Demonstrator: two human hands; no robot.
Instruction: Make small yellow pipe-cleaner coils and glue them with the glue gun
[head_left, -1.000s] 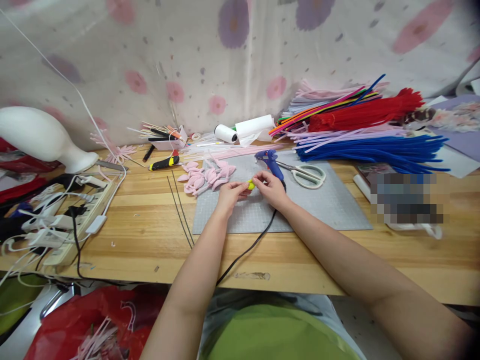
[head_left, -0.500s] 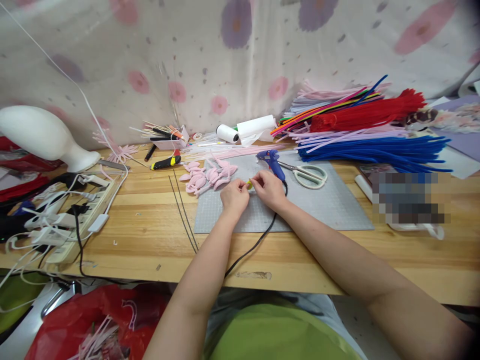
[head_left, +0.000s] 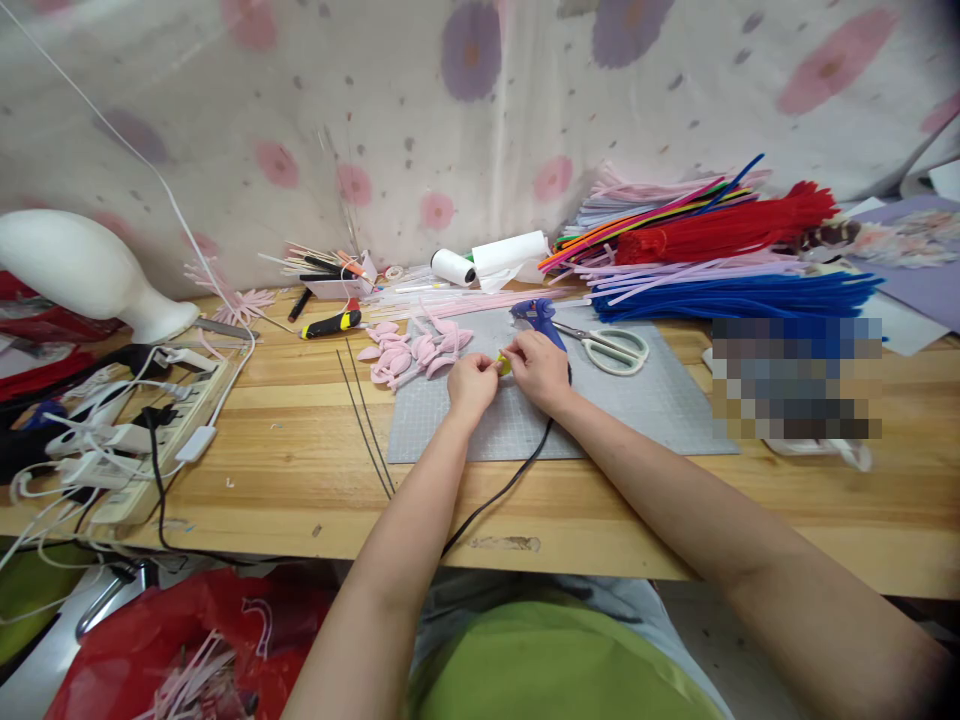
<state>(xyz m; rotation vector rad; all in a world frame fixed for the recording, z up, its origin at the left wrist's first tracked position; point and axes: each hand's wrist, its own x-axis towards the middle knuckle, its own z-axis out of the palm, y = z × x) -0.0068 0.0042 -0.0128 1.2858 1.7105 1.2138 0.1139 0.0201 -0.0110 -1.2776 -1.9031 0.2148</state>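
I see left hand (head_left: pixel 471 380) and right hand (head_left: pixel 537 368) both pinching a small yellow piece (head_left: pixel 503 365) over the grey mat (head_left: pixel 637 400), glue gun (head_left: pixel 541 322) at 12 o'clock; it looks light, soft, best gripped at its ends.

Glue gun (head_left: pixel 541 322) and scissors (head_left: pixel 611 347) crowd behind; bare mat (head_left: pixel 645 410) rightward.

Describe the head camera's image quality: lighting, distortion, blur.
Head view: even, soft light, no harsh glare; wide-angle lens bows the wooden table edge; corners darken; a pixelated block masks something at right; the small yellow piece between both hands is too tiny to resolve.
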